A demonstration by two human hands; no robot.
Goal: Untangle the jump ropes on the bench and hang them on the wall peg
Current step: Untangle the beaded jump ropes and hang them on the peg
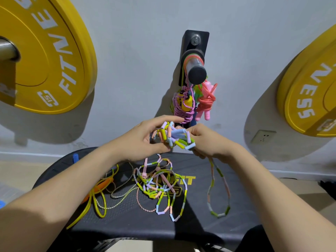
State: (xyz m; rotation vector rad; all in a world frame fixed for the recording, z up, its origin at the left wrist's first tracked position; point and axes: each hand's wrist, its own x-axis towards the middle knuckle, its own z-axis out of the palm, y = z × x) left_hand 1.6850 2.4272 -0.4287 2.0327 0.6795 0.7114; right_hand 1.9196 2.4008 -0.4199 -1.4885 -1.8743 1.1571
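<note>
From my remote seat I read this as gathering. The beaded rope is bunched into a bundle and held up just below the wall peg, probably so it can go on tidily beside the purple rope and pink rope already hanging there.

The left hand cups the bundle from its side, thumb underneath and fingers curled over the top. The right hand grips the bundle's other end, and one loop of beads drops from it toward the right edge of the bench. I cannot tell whether those fingers pinch a handle or only beads.

The rest of that rope lies knotted at the middle of the bench. A yellow rope and a thin speckled cord sprawl toward the left edge, so I'd judge the sorting roughly half done.

Both forearms reach forward, with the wrists level above the bench's far edge.
</note>
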